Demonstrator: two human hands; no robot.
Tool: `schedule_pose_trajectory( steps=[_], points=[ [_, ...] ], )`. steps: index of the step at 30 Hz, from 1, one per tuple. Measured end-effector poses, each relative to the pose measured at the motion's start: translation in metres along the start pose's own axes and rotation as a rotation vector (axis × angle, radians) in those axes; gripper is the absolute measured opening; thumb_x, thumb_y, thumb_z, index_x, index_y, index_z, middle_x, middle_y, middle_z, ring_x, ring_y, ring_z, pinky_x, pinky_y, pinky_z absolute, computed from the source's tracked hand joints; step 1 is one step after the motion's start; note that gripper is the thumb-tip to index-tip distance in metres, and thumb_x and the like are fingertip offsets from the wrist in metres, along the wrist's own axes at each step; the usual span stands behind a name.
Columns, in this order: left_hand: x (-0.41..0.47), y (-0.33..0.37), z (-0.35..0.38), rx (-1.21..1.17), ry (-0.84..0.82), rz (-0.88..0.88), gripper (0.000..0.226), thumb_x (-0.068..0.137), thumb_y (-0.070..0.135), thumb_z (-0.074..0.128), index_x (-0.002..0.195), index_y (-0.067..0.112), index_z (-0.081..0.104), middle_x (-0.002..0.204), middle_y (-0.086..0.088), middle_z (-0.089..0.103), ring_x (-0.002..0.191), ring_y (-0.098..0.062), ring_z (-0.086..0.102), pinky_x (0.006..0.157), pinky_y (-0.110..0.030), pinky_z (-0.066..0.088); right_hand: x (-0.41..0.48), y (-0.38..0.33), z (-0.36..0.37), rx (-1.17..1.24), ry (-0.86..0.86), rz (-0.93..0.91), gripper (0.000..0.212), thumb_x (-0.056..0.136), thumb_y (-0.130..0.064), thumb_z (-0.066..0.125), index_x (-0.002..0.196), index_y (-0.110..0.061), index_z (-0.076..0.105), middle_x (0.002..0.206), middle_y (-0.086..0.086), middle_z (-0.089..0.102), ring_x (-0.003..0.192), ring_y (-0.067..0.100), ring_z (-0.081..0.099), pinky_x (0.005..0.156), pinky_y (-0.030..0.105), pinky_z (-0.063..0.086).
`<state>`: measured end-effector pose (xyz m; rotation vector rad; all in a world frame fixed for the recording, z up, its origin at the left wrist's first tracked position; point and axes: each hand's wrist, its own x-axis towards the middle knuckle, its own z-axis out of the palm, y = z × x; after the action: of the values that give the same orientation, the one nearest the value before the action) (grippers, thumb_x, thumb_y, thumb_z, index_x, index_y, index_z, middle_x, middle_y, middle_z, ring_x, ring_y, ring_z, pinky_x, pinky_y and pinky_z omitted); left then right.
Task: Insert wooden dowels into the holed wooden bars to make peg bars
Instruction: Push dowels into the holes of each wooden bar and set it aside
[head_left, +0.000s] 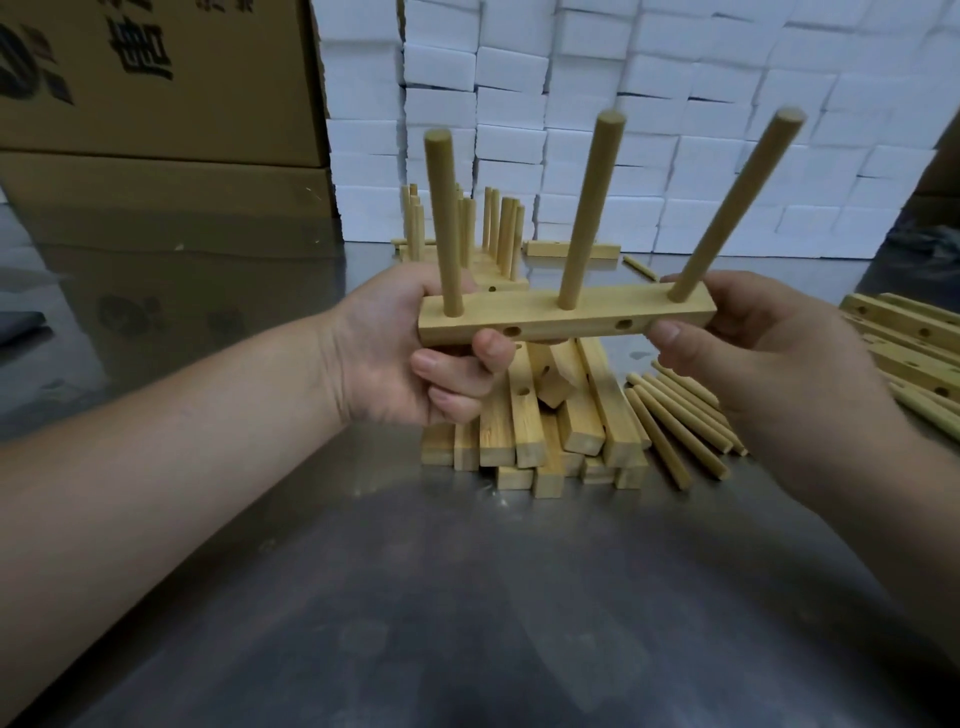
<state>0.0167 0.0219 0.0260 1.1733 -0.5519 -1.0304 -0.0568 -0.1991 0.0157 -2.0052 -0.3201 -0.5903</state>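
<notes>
Head view. Peg bar (566, 314) held level in the air above the middle of the steel tabletop (467, 597), long side toward the camera. Three dowels (589, 208) stand in its top holes; two side holes face front, open.

Left hand (395, 348): fingers curled round the bar's left end, thumb under the front face. Right hand (769, 332): pinches the right end, thumb on the front face, other fingers behind.

Directly below the bar, a pile of holed bars (540, 426) lies on the tabletop. Loose dowels (680, 421) just beside it, to the right. More holed bars (904, 332) at the right edge. Finished peg bars (467, 228) stand toward the far edge. Behind them: cardboard boxes (156, 104) far left, stacked white foam blocks (675, 130) across the back.
</notes>
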Motion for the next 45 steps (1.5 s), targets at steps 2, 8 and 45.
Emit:
schedule_pose_trajectory(
  steps=[2, 8, 45],
  points=[
    [0.000, 0.002, 0.003, 0.005, 0.105, 0.012, 0.045, 0.076, 0.026, 0.031, 0.059, 0.013, 0.070, 0.053, 0.006, 0.058, 0.030, 0.000, 0.034, 0.042, -0.015, 0.023, 0.000, 0.000, 0.000, 0.000, 0.002, 0.010, 0.020, 0.082, -0.021, 0.062, 0.087, -0.040, 0.061, 0.076, -0.022, 0.068, 0.071, -0.004, 0.063, 0.061, 0.004, 0.046],
    [0.015, 0.000, 0.006, 0.206, 0.819, 0.358, 0.040, 0.098, 0.036, 0.027, 0.095, 0.008, 0.056, 0.063, -0.012, 0.067, 0.031, -0.012, 0.027, 0.038, -0.017, 0.028, 0.004, 0.009, -0.003, -0.015, 0.123, 0.110, 0.003, 0.081, -0.033, 0.062, 0.082, -0.034, 0.064, 0.075, -0.005, 0.066, 0.059, -0.004, 0.058, 0.058, 0.015, 0.044],
    [-0.005, -0.018, -0.110, 1.139, 1.422, 0.045, 0.034, 0.080, 0.034, 0.070, 0.109, 0.017, 0.066, 0.106, -0.001, 0.066, 0.089, -0.016, 0.055, 0.074, -0.027, 0.038, 0.005, 0.016, 0.009, 0.105, 0.168, 0.185, 0.018, 0.088, -0.019, 0.054, 0.082, -0.031, 0.065, 0.064, -0.014, 0.067, 0.055, -0.001, 0.058, 0.062, 0.021, 0.044]
  ],
)
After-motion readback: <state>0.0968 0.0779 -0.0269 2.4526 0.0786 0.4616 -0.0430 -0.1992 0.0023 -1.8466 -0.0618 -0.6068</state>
